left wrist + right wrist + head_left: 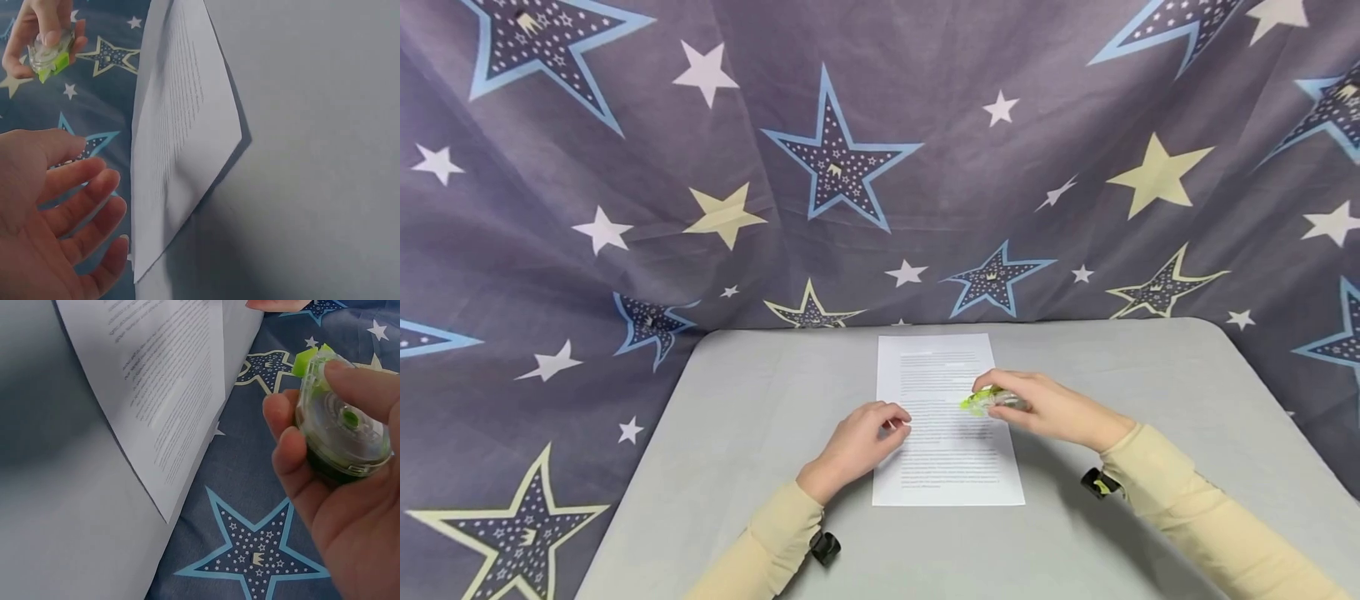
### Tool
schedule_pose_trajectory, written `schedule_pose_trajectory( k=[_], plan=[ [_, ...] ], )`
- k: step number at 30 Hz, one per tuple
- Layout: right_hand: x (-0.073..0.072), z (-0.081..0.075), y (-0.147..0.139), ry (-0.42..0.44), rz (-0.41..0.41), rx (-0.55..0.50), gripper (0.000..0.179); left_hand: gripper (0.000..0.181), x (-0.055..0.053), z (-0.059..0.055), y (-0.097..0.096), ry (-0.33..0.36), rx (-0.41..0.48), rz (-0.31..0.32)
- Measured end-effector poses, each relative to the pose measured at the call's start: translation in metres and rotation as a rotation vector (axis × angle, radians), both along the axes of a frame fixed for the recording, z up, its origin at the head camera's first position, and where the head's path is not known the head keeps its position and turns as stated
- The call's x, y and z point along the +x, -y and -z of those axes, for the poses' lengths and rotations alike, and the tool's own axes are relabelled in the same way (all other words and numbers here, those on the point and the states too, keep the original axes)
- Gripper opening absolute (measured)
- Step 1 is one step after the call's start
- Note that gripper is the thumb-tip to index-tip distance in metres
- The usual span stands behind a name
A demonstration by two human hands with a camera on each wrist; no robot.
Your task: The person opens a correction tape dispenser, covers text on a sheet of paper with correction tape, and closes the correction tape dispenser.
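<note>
A clear correction tape dispenser (344,422) with a bright green tip is in my right hand (1048,407). Thumb and fingers grip its sides, and the green end points left over the printed sheet (943,492). In the right wrist view the round reel inside the case shows through. My left hand (861,442) is by the sheet's left edge, its fingers loosely bent. Nothing is in it, as the left wrist view of that hand (56,212) shows. Whether its fingertips touch the paper, I cannot tell. Lines of small dark print fill the sheet.
The sheet lies on a grey table (760,392), near the far edge. Behind the table hangs a dark curtain (925,100) with blue, yellow and white stars. Each sleeved wrist carries a small black camera (825,548).
</note>
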State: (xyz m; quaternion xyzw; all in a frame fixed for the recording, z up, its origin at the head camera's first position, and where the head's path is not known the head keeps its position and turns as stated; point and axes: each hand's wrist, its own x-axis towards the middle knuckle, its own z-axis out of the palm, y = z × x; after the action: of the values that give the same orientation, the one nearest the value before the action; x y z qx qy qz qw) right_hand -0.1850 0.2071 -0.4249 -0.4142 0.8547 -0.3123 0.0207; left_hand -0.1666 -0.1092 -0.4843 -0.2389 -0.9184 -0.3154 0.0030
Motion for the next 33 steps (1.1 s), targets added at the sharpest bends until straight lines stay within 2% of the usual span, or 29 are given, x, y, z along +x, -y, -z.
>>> schedule_pose_trajectory(
  k=[4, 9, 13, 22, 29, 33],
  plan=[
    [0.001, 0.001, -0.002, -0.013, 0.007, -0.005, 0.032, 0.011, 0.001, 0.001, 0.001, -0.052, -0.014, -0.016],
    [0.0, 0.003, -0.004, -0.032, -0.006, -0.015, 0.032, 0.012, 0.001, 0.004, 0.003, -0.176, -0.105, -0.04],
    [-0.001, 0.003, -0.005, -0.029, -0.007, -0.011, 0.032, 0.015, 0.0, 0.006, 0.005, -0.239, -0.17, -0.049],
    [-0.005, 0.009, -0.01, 0.009, 0.046, 0.001, 0.031, 0.016, -0.002, 0.006, 0.013, -0.269, -0.173, -0.078],
    [-0.009, 0.015, -0.013, 0.02, 0.052, 0.004, 0.029, 0.019, 0.0, 0.008, 0.015, -0.299, -0.269, -0.107],
    [-0.011, 0.018, -0.014, 0.024, 0.044, 0.004, 0.029, 0.019, -0.001, 0.008, 0.015, -0.289, -0.284, -0.114]
  ],
)
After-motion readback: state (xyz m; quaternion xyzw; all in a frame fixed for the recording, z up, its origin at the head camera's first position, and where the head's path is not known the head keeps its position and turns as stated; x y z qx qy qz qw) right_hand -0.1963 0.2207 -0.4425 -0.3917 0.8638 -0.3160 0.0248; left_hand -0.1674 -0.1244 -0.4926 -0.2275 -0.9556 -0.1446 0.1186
